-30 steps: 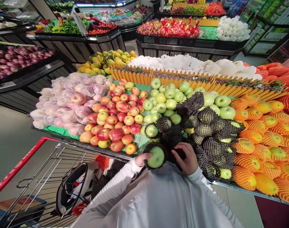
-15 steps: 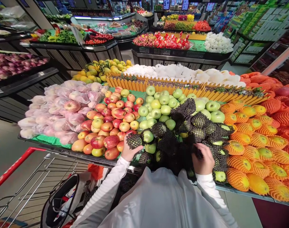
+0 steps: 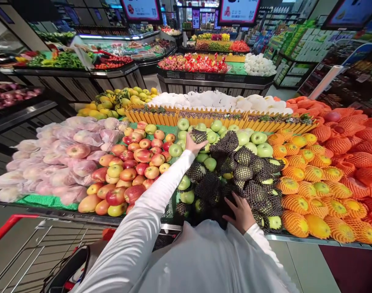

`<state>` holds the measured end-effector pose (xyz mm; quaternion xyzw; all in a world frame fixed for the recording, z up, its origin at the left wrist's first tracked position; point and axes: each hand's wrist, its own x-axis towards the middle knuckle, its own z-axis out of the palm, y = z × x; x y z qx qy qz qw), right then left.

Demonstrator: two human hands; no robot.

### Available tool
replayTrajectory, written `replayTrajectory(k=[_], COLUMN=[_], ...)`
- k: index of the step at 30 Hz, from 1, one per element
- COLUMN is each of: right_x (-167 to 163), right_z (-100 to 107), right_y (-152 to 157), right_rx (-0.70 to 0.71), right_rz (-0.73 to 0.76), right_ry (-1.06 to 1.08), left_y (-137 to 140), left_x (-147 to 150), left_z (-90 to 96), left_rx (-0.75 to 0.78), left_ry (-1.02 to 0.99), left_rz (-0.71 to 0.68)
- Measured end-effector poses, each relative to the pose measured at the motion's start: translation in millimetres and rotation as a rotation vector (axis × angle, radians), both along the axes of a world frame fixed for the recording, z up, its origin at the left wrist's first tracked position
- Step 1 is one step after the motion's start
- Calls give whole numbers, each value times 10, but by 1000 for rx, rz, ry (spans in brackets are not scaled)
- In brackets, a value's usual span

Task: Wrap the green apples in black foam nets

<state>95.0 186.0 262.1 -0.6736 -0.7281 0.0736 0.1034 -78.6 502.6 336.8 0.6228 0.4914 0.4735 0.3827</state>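
With my left arm stretched forward, my left hand (image 3: 193,145) is closed around a green apple in a black foam net (image 3: 199,135), at the back of the green apple pile. Bare green apples (image 3: 216,125) lie around it. My right hand (image 3: 241,212) rests with fingers spread at the near edge of the heap, by loose black foam nets (image 3: 208,185); I see nothing held in it. Several netted green apples (image 3: 249,169) are piled just beyond that hand.
Red-yellow apples (image 3: 137,155) and wrapped pale fruit (image 3: 57,175) lie left. Orange-netted fruit (image 3: 300,202) sits on the right. An orange picket divider (image 3: 210,118) runs behind the apples. A shopping cart (image 3: 16,219) with a bag stands at the lower left.
My left hand has moved forward and right with the netted apple, from beside the red apples. My right hand has gone from curled to spread fingers, slightly lower. The view has tilted up.
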Motion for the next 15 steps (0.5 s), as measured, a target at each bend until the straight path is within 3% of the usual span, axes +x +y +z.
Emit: replayTrajectory(k=[4,9,15], right_x=[-99,-29,73], right_z=[-95,-9,246], right_y=[-40,-49,-65], right_rx=[-66,-70,110], right_rz=[-35,-63,-175], right_ry=[-38,88,362], left_y=[295,529,434], left_x=[485,907,951], left_z=[142,135,202], left_rx=[101,-42,-38], left_ry=[242,549,618], left_rz=[-19,-244,-305])
